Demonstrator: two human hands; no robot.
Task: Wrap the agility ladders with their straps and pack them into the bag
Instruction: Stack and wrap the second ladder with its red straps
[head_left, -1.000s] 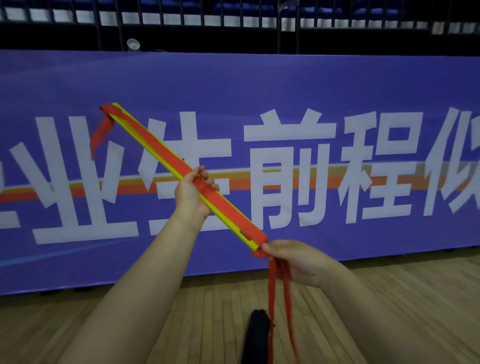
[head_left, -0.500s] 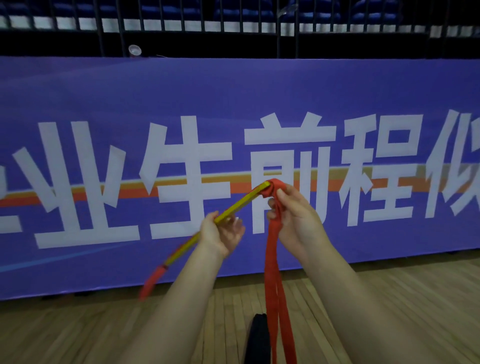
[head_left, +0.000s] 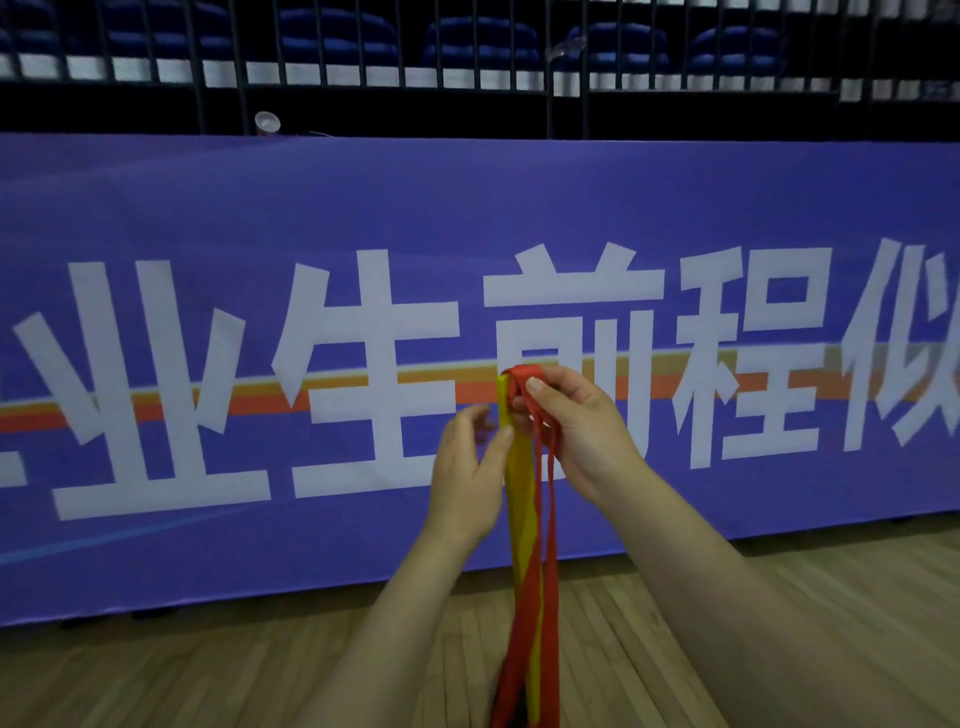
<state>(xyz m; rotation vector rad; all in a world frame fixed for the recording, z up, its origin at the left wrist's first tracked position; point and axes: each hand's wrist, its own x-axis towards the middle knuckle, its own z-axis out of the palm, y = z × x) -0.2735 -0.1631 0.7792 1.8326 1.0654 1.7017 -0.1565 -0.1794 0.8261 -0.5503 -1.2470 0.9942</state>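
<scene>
The yellow agility ladder rungs (head_left: 519, 488) now stand almost upright in front of me as a flat stack. An orange-red strap (head_left: 548, 530) loops over the stack's top end and hangs down beside it past the bottom edge. My right hand (head_left: 576, 431) pinches the strap at the top of the stack. My left hand (head_left: 465, 467) holds the stack's left edge just below, thumb against the yellow side. The black bag (head_left: 506, 712) is almost hidden behind the hanging strap at the bottom edge.
A long purple banner (head_left: 208, 312) with large white characters stands close ahead along the wooden floor (head_left: 156, 670). Above it runs a dark railing (head_left: 467, 62) with blue seats behind. A small cup (head_left: 267, 123) sits on the banner's top edge.
The ladder stack has swung from a slant with its far end up-left, through a slant down-left, to nearly upright. My right hand rose with the strapped end; my left shifted toward that end.
</scene>
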